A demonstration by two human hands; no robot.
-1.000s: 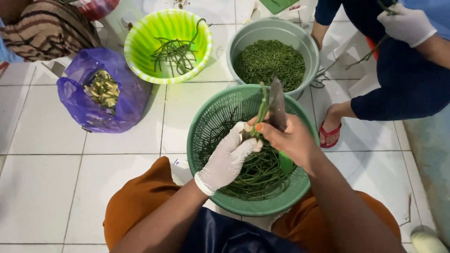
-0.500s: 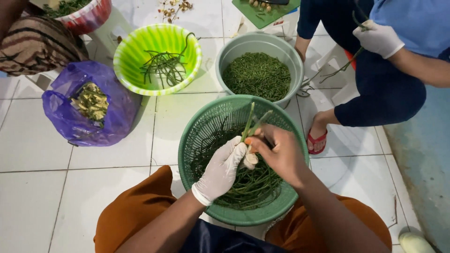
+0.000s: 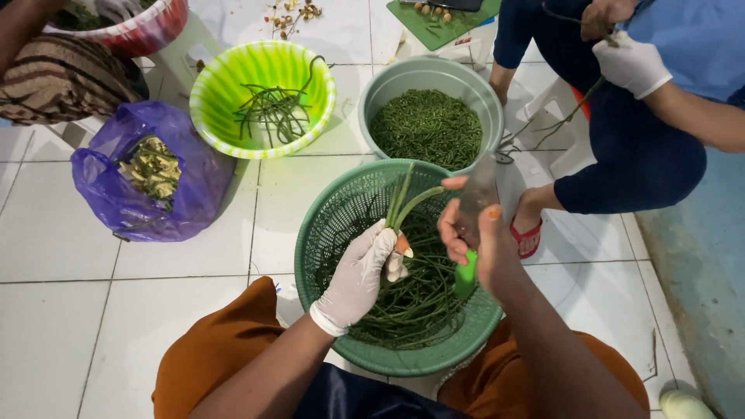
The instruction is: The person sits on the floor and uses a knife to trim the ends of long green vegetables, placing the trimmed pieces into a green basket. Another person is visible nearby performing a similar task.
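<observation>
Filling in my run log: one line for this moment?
left hand: gloved, holds long green beans | right hand: holds green-handled knife | below: dark green plastic basket

Bright, even indoor light falls from above on the glossy white tiled floor [image 3: 70,326], which shows faint sheen and soft shadows beside the bowls. The view is sharp at centre, with slight motion blur on the steel knife blade [image 3: 479,198].
</observation>
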